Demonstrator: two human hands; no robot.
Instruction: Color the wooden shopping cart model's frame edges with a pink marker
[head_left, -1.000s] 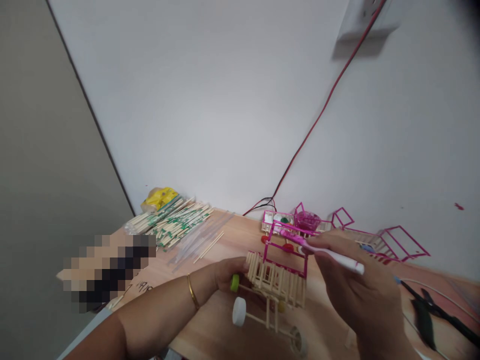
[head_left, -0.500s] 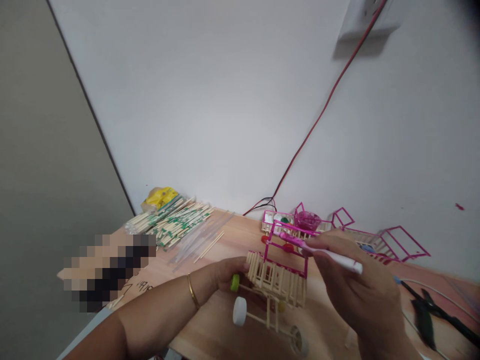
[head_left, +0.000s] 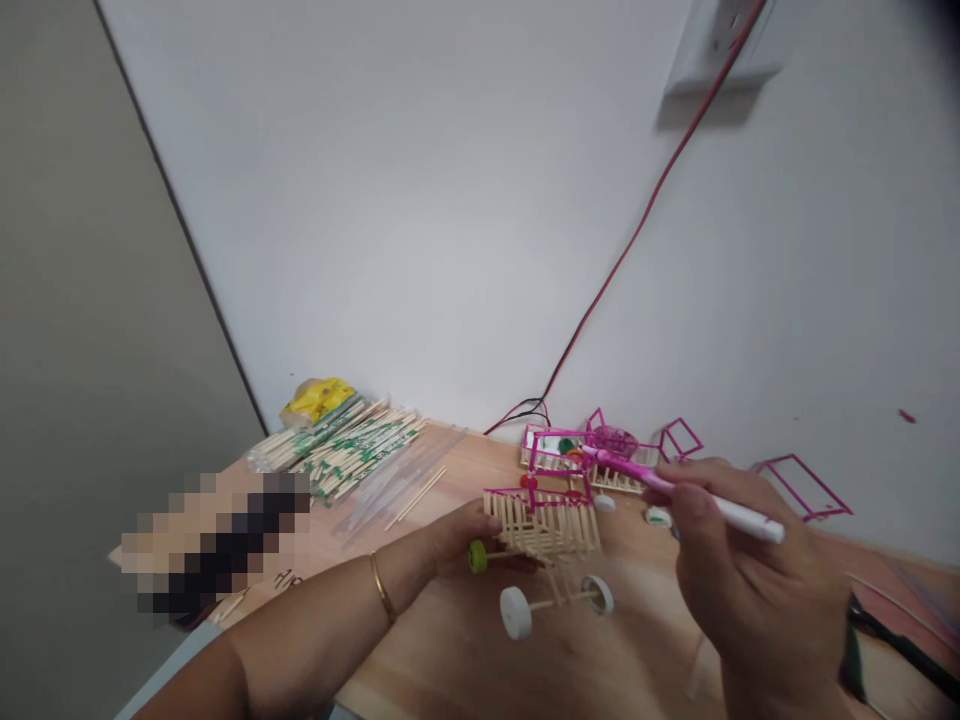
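Note:
My left hand (head_left: pixel 466 532) is closed on the left edge of a small model cart (head_left: pixel 547 525) made of pale wooden sticks. The cart is tilted, with white cap wheels (head_left: pixel 515 612) at its near end and a yellow-green wheel (head_left: pixel 477 557) beside my fingers. A pink-painted stick frame (head_left: pixel 534 455) rises from its far side. Between thumb and fingers, my right hand (head_left: pixel 750 570) grips a white-handled brush (head_left: pixel 705 500) whose front part is smeared pink. The brush's tip points left and lies close to the frame's right upper corner; whether it touches, I cannot tell.
Behind the cart are a cup of pink paint (head_left: pixel 613 441) and other stick models with pink frames (head_left: pixel 810 485). Bundled sticks (head_left: pixel 367 450) and a yellow packet (head_left: pixel 319 400) lie at the left. A dark-handled tool (head_left: pixel 900 640) lies at the right; a red-black cable (head_left: pixel 637 225) runs down the wall.
My right hand has moved right and slightly down with the brush, drawing it away from the frame's left part. My left hand has turned and tilted the cart, shifting its white wheels.

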